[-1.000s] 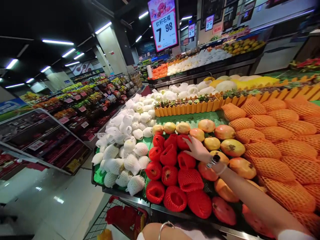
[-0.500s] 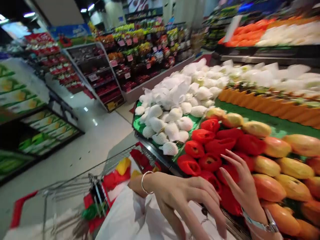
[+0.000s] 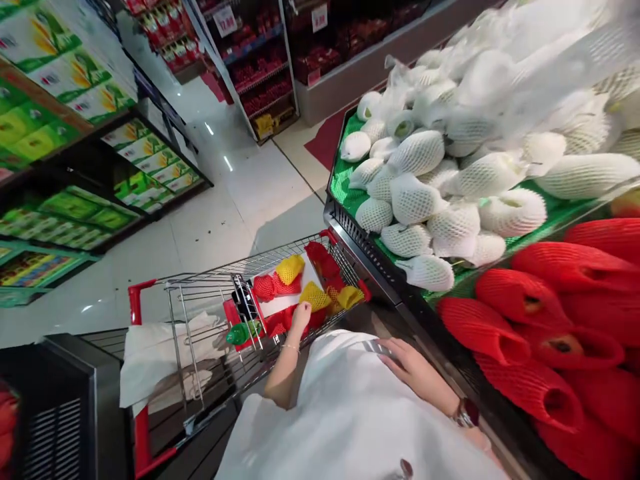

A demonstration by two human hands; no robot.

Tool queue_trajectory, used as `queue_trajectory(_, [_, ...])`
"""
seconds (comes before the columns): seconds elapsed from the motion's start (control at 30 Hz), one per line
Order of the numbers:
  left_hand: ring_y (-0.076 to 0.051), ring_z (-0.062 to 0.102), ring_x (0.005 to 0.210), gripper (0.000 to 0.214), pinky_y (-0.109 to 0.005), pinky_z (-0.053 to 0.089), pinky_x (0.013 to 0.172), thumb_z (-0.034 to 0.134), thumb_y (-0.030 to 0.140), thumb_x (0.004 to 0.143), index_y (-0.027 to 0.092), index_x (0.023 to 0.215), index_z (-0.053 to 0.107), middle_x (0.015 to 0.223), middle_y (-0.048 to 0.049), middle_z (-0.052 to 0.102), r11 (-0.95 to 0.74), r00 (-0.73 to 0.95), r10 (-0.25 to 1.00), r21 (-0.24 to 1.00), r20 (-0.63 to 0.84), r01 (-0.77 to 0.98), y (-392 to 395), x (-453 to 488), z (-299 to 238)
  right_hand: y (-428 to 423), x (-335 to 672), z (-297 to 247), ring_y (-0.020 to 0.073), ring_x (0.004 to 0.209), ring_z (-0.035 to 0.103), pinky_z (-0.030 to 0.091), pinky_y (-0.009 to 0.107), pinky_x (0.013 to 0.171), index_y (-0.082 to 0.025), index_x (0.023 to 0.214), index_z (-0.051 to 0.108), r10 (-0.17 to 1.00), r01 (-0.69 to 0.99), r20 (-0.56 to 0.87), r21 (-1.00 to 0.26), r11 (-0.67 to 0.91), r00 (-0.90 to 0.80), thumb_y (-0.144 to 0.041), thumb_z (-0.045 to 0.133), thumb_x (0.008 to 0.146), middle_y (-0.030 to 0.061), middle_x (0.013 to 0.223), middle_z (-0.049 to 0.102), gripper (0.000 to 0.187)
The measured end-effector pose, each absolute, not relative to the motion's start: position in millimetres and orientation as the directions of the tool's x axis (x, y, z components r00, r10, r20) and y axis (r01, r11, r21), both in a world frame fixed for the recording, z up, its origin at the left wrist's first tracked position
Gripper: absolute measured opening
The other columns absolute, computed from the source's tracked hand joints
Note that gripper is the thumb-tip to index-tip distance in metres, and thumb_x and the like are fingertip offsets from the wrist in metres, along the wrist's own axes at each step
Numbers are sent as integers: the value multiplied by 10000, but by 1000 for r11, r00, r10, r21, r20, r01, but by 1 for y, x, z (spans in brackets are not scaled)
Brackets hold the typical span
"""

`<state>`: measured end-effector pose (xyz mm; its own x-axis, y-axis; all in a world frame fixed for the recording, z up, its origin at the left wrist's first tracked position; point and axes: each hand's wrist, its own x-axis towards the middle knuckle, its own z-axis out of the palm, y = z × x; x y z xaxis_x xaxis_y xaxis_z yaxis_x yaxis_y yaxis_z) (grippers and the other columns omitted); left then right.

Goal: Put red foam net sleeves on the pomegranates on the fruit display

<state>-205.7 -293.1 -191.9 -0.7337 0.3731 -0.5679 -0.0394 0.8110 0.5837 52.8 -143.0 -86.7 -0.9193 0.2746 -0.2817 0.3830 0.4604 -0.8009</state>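
My left hand (image 3: 301, 315), a thin bracelet on its wrist, reaches down into a wire shopping cart (image 3: 150, 288) with red trim. It touches a yellow-netted fruit (image 3: 313, 295) among red-netted and yellow-netted fruit in the basket; its fingers are too small and hidden to read. My right hand (image 3: 406, 363), a watch on its wrist, lies flat with fingers stretched out on my white garment (image 3: 350, 413) and holds nothing. It rests just in front of the display edge, near the red-netted fruit (image 3: 525, 320).
White-netted fruit (image 3: 415, 200) is heaped on a green mat at the display's left end. The cart also holds a green bottle (image 3: 241, 331) and a white cloth bag (image 3: 150, 360). A dark bin (image 3: 75, 400) stands at lower left. Shelves of boxed goods (image 3: 65, 153) line the tiled aisle.
The view has swung down and left toward the cart. My left hand went from above my white garment into the cart. My right hand drew back from the red-netted fruit onto the garment.
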Motion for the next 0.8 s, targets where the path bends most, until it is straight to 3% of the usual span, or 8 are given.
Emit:
queue_trajectory(0.13, [-231, 602, 1112, 325, -454, 526, 938, 588, 343, 935, 184, 1218, 587, 1282, -99, 587, 902, -827, 165, 422, -538, -94, -326, -237, -229, -142, 54, -101, 280, 1103, 654, 544, 465, 964, -249, 1197, 627, 399, 483, -321, -766, 424, -859, -428, 443, 965, 105, 1181, 690, 346])
queue_trajectory(0.23, [-237, 603, 1113, 356, -462, 529, 933, 588, 349, 934, 180, 1247, 568, 1292, -104, 579, 920, -869, 114, 381, -482, -90, -331, -267, -247, -142, 57, -110, 290, 1119, 654, 544, 477, 964, -240, 1218, 608, 478, 547, -344, -737, 396, -808, -436, 436, 964, 120, 1216, 673, 364])
queue_trajectory(0.5, [-226, 622, 1068, 352, -444, 547, 897, 590, 349, 934, 165, 1234, 572, 1245, -99, 602, 914, -771, 345, 379, -535, 145, -329, -305, -284, -167, 58, -124, 289, 1120, 666, 545, 470, 958, -243, 1231, 585, 517, 654, -468, -707, 267, -717, -424, 421, 967, 116, 1259, 663, 359])
queue_trajectory(0.67, [-216, 620, 1072, 300, -438, 538, 918, 585, 340, 938, 178, 1189, 602, 1243, -94, 611, 829, -468, 531, 320, -706, 458, -345, -254, -296, -171, 55, -121, 290, 1128, 661, 535, 450, 961, -226, 1211, 598, 542, 682, -496, -699, 214, -678, -450, 412, 956, 118, 1239, 681, 387])
queue_trajectory(0.8, [-233, 601, 1118, 332, -460, 525, 943, 589, 343, 934, 184, 1225, 585, 1293, -101, 583, 676, -247, 538, 237, -806, 698, -349, -224, -297, -174, 55, -118, 294, 1093, 675, 531, 448, 939, -229, 1191, 603, 516, 712, -558, -684, 157, -650, -463, 379, 961, 112, 1216, 700, 397])
